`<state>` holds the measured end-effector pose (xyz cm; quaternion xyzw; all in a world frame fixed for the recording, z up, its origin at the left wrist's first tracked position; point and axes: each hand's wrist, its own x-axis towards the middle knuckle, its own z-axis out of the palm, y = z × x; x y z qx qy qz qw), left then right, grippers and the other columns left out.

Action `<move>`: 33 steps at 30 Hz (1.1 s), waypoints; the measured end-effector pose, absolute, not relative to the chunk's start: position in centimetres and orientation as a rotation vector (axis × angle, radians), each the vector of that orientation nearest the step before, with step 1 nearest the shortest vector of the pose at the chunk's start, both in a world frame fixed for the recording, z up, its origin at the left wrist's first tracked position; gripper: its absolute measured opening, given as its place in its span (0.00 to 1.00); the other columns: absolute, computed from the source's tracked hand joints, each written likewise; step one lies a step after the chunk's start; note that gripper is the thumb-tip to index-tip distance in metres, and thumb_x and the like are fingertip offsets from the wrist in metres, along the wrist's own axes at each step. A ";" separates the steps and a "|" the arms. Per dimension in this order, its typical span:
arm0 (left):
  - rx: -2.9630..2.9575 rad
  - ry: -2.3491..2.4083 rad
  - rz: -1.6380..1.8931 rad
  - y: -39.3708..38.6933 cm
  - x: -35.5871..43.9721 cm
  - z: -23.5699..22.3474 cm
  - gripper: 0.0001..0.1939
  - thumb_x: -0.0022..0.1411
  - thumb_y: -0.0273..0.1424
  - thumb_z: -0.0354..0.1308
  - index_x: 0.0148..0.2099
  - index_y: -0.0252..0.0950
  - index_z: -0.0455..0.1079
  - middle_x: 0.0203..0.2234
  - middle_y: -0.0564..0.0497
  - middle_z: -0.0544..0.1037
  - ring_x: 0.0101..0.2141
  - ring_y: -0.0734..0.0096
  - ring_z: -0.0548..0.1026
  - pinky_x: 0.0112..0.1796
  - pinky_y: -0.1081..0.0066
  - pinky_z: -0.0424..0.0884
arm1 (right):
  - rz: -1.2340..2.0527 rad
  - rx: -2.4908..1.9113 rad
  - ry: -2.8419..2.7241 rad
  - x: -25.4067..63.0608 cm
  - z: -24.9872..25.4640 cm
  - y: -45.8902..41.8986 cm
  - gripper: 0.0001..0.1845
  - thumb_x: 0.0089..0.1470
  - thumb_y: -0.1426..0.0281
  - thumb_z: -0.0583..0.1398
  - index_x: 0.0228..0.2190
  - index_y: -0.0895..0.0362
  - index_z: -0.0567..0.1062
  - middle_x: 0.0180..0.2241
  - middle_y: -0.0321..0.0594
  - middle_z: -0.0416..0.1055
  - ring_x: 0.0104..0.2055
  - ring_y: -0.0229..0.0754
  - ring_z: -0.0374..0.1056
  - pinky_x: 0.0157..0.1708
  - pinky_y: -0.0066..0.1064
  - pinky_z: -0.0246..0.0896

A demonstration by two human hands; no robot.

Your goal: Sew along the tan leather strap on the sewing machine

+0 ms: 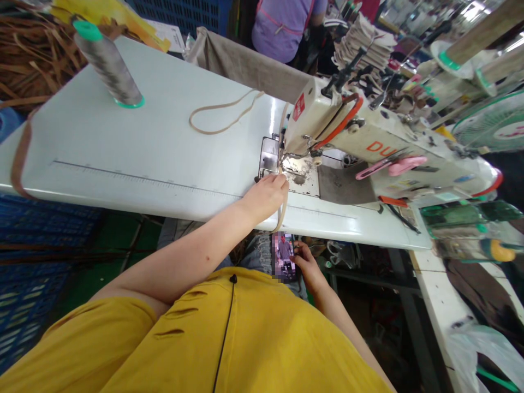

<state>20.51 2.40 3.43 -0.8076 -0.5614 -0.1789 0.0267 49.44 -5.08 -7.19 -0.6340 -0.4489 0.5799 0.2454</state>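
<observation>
My left hand (270, 192) rests on the sewing machine table (164, 136), its fingers closed on a narrow tan strap (282, 212) just in front of the needle area. One end of the strap hangs in a curve at the table's front edge, and a loop of similar strap (196, 129) lies behind on the tabletop. Below the edge, at my lap, my right hand (308, 268) grips the right side of a phone (285, 256) with a lit screen, the thumb at its display. The sewing machine (380, 147) stands right of my left hand; its needle tip is hard to make out.
A cone of grey thread (108, 68) stands on the table at left, near a heap of brown strips (33, 60). Pink-handled snips (391, 166) are at the machine body. A fan (495, 125) is at right, blue crates (45, 262) lower left. Another person (282, 27) is behind.
</observation>
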 end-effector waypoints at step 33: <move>-2.468 -1.712 -0.554 2.5 20.5 2.9 0.13 0.74 0.20 0.50 0.54 0.26 0.74 0.51 0.37 0.77 0.51 0.58 0.77 0.59 0.60 0.71 | 1.603 -1.686 -1.208 49.4 -6.5 -5.7 0.25 0.41 0.63 0.71 0.44 0.45 0.77 0.37 0.34 0.68 0.39 0.46 0.64 0.41 0.37 0.61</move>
